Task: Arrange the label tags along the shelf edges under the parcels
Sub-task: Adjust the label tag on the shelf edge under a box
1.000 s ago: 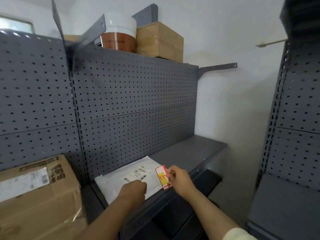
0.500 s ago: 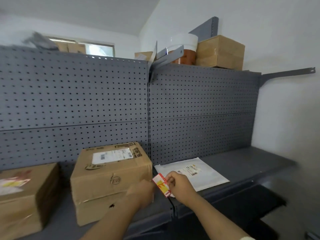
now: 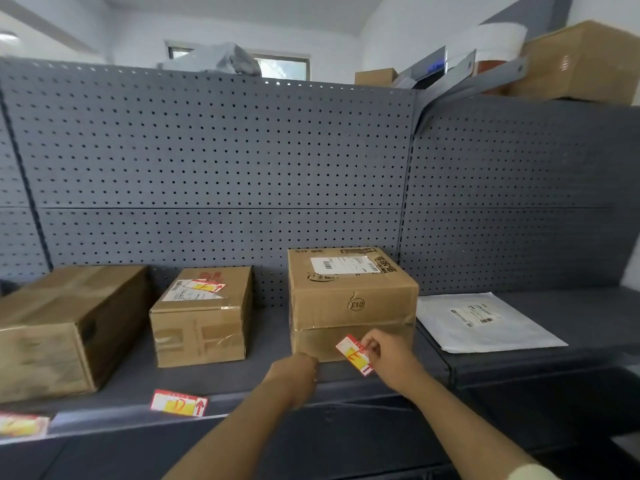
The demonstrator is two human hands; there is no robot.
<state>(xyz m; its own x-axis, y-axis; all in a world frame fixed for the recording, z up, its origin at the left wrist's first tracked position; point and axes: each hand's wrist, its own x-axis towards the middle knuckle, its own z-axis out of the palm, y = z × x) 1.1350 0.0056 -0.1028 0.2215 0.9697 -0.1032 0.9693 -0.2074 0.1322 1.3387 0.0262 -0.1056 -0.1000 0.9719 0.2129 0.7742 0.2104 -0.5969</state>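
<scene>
My right hand pinches a red, white and yellow label tag marked "E", held tilted in front of the lower face of a cardboard parcel. My left hand hovers just left of the tag by the parcel's base. Its fingers are curled under and hidden, so whether it holds anything I cannot tell. A tag marked "D" sits on the shelf edge below a smaller parcel. Another blurred tag is on the edge at far left.
A big brown box stands at the left and a flat white mailer lies at the right. One more tag lies on top of the smaller parcel. A grey pegboard backs the shelf, with boxes stacked above it.
The view has swung left from the white mailer to the row of boxes. Both hands moved with the "E" tag from over the mailer to the front of the parcel beside it.
</scene>
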